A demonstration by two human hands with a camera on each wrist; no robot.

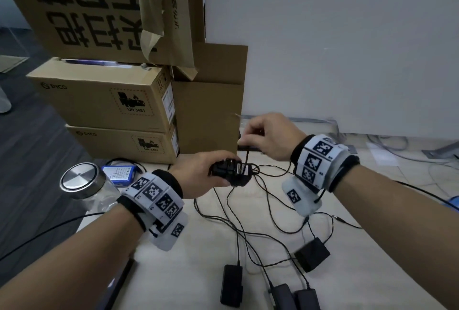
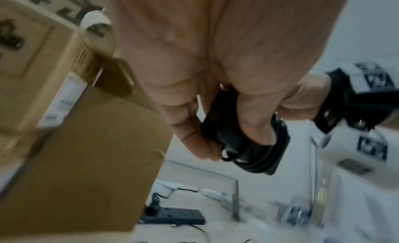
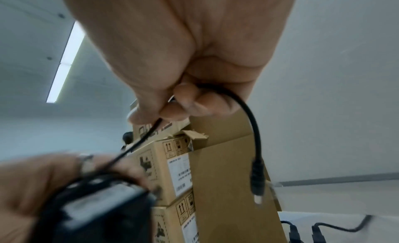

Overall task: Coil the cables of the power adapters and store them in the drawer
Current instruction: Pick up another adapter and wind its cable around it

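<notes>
My left hand (image 1: 211, 173) grips a black power adapter (image 1: 229, 170) above the table, with several turns of its thin black cable wound round the body (image 2: 257, 154). Just above and behind it, my right hand (image 1: 263, 135) pinches the free end of that cable (image 3: 248, 113) between thumb and fingers. A short taut stretch runs down to the adapter (image 3: 103, 212), and the barrel plug (image 3: 257, 180) dangles loose. Several more black adapters (image 1: 232, 285) (image 1: 311, 255) lie near the table's front with tangled cables (image 1: 248, 215). No drawer shows.
Stacked cardboard boxes (image 1: 111, 101) stand at the back left against a white wall. A glass jar with a metal lid (image 1: 82, 180) and a blue battery pack (image 1: 119, 173) sit at the left edge. A black power strip (image 2: 172, 216) lies behind the hands.
</notes>
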